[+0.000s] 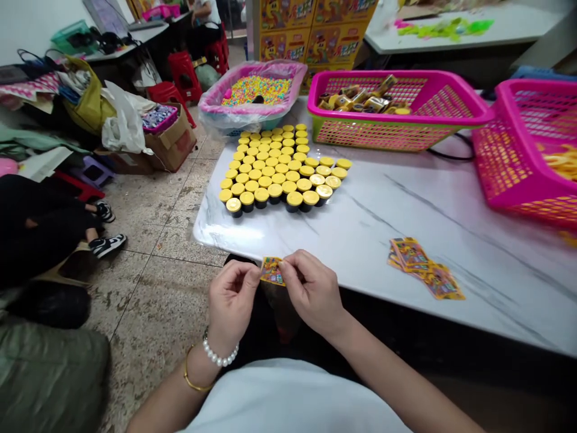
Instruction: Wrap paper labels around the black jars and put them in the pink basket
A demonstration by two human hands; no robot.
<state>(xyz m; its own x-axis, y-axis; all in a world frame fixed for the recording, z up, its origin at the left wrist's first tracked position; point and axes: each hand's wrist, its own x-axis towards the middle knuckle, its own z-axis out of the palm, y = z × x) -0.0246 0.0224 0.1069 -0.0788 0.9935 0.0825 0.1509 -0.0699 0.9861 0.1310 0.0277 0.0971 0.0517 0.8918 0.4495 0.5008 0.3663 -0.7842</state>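
A small, colourful printed label [272, 270] is stretched between my two hands, just off the table's front edge. My left hand [232, 300] pinches its left end between thumb and finger. Its right end is pinched by my right hand [313, 291]. On the white marbled table [360, 240] a loose pile of similar printed labels [424, 267] lies to the right of my hands. Beyond my hands, several small black tubs with yellow lids [270, 171] stand upright in tight rows.
Behind the tubs sits a plastic-lined basin [252, 105] of colourful beads. A pink-green basket [396, 129] holds wrapped tubs; another pink basket [509, 144] at right holds yellow-orange pieces. Cartons [311, 36] are stacked behind. At left are a person's legs [49, 216] and a cardboard box [174, 141].
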